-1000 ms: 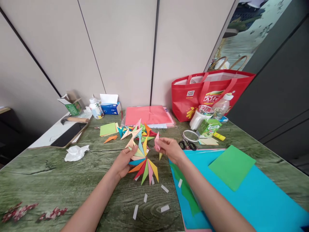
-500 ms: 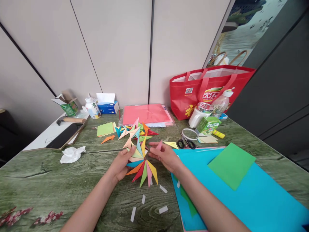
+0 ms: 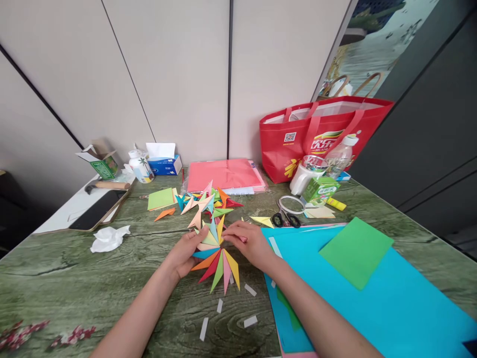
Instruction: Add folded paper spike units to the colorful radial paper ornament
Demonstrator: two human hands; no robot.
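My left hand (image 3: 186, 252) grips the left side of a multicoloured folded-paper fan (image 3: 222, 263), its pointed blades spread in a part ring above the table. Beside the fan's upper right, my right hand (image 3: 249, 242) is closed, with fingertips pinched against or very near a yellow blade. A pink folded paper piece (image 3: 243, 239) shows under these fingers; most of it is hidden. Beyond the fan lies a pile of loose folded paper pieces (image 3: 203, 204). Several white strips (image 3: 250, 321) are scattered on the table nearer to me.
Blue paper sheets (image 3: 335, 308) with a green square (image 3: 357, 252) lie at right. Scissors (image 3: 286, 215), a tape roll (image 3: 292, 204), a green box (image 3: 321, 191) and a red bag (image 3: 278, 154) stand beyond. Crumpled tissue (image 3: 110, 238), a phone (image 3: 97, 211) and a hammer (image 3: 108, 185) are left.
My right hand has turned over and moved left to the fan, its fingertips closing at the blades. The pink piece, upright before, is now mostly covered. The view has shifted slightly.
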